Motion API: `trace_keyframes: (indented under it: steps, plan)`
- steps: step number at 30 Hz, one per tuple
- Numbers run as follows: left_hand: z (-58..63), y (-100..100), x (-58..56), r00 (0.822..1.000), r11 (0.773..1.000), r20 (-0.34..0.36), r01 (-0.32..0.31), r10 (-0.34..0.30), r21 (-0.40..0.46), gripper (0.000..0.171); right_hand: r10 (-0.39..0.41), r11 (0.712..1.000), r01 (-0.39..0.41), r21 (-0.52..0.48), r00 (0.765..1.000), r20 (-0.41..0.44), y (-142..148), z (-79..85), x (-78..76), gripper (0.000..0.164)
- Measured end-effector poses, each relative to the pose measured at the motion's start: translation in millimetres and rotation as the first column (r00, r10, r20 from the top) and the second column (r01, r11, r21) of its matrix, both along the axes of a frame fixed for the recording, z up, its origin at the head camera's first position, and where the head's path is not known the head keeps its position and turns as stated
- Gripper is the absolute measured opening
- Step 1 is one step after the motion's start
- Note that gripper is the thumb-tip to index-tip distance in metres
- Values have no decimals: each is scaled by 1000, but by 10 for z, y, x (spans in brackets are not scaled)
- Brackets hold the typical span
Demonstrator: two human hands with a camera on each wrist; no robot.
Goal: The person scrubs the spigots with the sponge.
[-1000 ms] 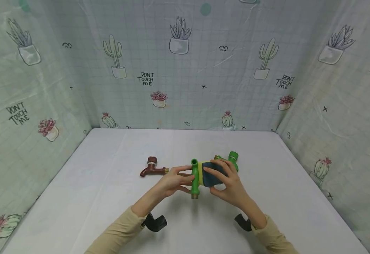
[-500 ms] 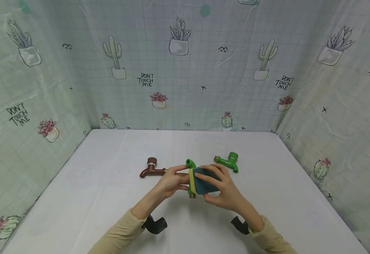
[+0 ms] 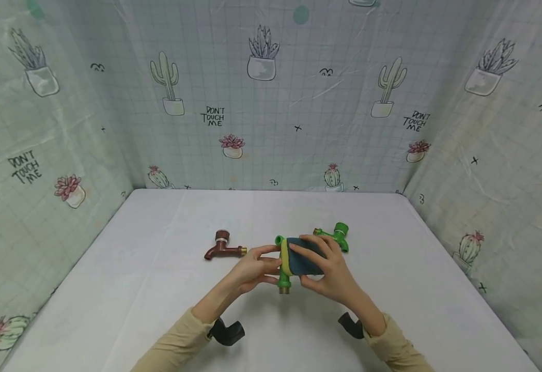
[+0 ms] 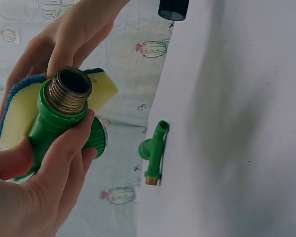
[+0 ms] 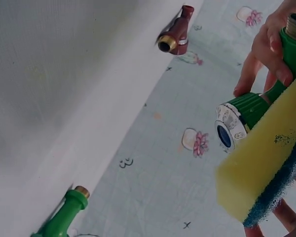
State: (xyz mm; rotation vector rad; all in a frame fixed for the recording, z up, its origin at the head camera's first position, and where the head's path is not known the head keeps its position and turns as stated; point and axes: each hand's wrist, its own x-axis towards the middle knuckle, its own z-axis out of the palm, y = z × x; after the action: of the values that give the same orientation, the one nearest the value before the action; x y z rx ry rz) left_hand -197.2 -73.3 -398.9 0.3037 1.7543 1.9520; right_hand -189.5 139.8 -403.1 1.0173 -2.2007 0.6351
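Over the middle of the table, my left hand (image 3: pixel 254 268) grips a green tap (image 3: pixel 283 284) with its threaded brass end pointing down toward me. My right hand (image 3: pixel 328 266) holds a sponge (image 3: pixel 305 257), yellow on one side and dark blue on the other. The sponge's yellow face lies against the tap's right side and hides part of its body. In the left wrist view the brass thread (image 4: pixel 69 91) faces the camera, with thumb and fingers around the green body. The right wrist view shows the tap's ribbed green knob (image 5: pixel 246 111) beside the yellow foam (image 5: pixel 261 158).
A brown tap (image 3: pixel 223 247) lies on the white table (image 3: pixel 159 299) to the left of my hands. Another green tap (image 3: pixel 338 236) lies behind my right hand. Black wrist mounts (image 3: pixel 226 331) hang below both forearms. Patterned cloth (image 3: pixel 271 129) walls the table's back and sides.
The sponge has moved left onto the tap, dipped and then risen again, with my right hand around it. The green tap has shifted and turned slightly in my left hand.
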Motion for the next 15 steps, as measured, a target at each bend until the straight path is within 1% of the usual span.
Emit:
trace_keyframes:
  steps: [5, 8, 12, 15]
  plan:
    - [12, -9, 38, 1000, 999, -4, 21, -21, 36, 47, -27, 997, 30, -69, 999, 44, 23, 12, -61, 60]
    - [18, -7, 51, 1000, 998, -12, 30, -29, 56, 46, -42, 995, 48, -83, 996, 77, 37, 19, -84, 60]
    - [3, 1, 50, 1000, 997, -4, -3, 3, 76, 46, -56, 997, 59, -58, 997, 59, 24, 11, -51, 61]
    - [-7, 2, 41, 998, 995, 5, -64, 64, 73, 46, -39, 999, 40, -14, 999, 30, -8, -16, 27, 61]
